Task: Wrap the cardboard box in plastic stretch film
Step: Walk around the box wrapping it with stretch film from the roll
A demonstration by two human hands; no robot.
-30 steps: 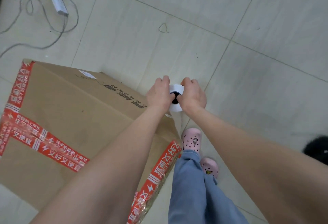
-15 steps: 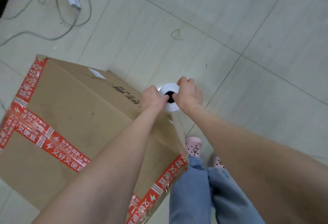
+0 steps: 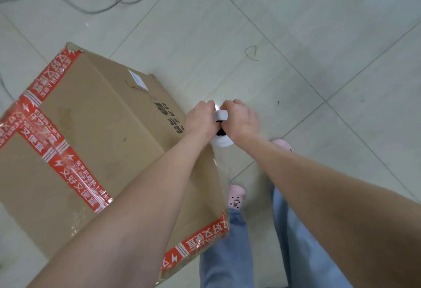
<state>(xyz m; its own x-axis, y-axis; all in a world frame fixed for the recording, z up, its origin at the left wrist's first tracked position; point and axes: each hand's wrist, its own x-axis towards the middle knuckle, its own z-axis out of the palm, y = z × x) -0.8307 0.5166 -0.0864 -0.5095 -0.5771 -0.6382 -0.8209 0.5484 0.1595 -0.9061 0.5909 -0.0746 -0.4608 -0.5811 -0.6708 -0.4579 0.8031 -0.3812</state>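
head view: we grip the white stretch film roll (image 3: 222,143) upright, left hand (image 3: 200,120) and right hand (image 3: 241,121) both curled around its top end, just beside the cardboard box (image 3: 102,128) on the tiled floor (image 3: 296,36). we judge we are mid-wrap; next the roll must travel round the far corner with the film taut.

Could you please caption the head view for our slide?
Left hand and right hand grip the film roll beside the cardboard box.

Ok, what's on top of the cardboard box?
Red printed tape crosses the cardboard box; wrinkled clear film shows near its front. The left forearm covers part.
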